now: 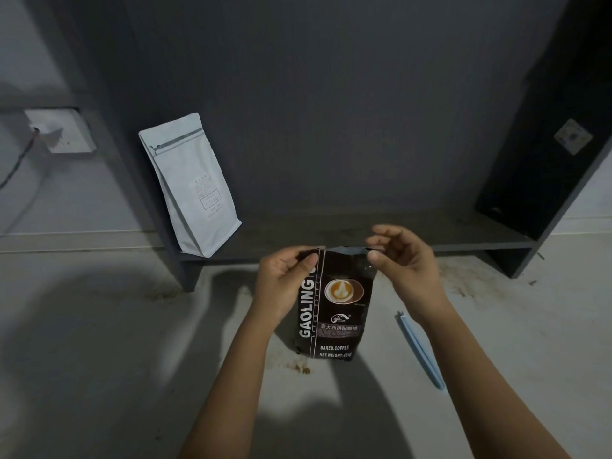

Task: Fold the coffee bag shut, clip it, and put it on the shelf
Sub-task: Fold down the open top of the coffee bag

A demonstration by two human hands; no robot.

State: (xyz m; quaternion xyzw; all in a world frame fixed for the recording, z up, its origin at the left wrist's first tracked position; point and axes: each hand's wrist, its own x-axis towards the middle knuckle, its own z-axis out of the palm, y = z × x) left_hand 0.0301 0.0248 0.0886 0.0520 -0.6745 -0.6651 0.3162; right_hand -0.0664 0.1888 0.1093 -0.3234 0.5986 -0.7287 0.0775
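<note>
The black coffee bag [336, 303] is being held upright; its top corners are being pinched by the left hand [284, 279] and the right hand [405, 260]. A blue clip [421, 349] is lying beside it on the floor [99, 326].

I note glossy black foil on the coffee bag [336, 304]; matt pale paper-like white pouch [190, 185]; smooth plastic blue clip [421, 351]; matt dark shelf [381, 231]; rough, stained floor [116, 326].
</note>
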